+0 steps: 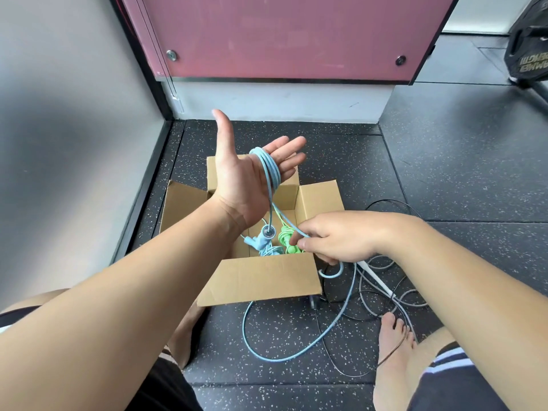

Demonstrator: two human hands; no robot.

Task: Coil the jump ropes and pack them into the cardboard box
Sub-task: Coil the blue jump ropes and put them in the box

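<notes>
My left hand (243,179) is held flat, palm up, above the open cardboard box (261,278). Several turns of a light blue jump rope (268,167) are wound around its fingers, and the rope's blue handle (265,234) hangs below the palm. My right hand (332,237) pinches the same blue rope lower down, over the box's right side. The rope's free length loops across the floor in front of the box. Inside the box lie a coiled green rope (286,235) and another blue rope (268,250).
Grey and black ropes with a white handle (375,280) lie tangled on the speckled floor right of the box. My bare feet rest in front, the right foot (394,351) on a black cord. A pink panel and grey wall stand behind.
</notes>
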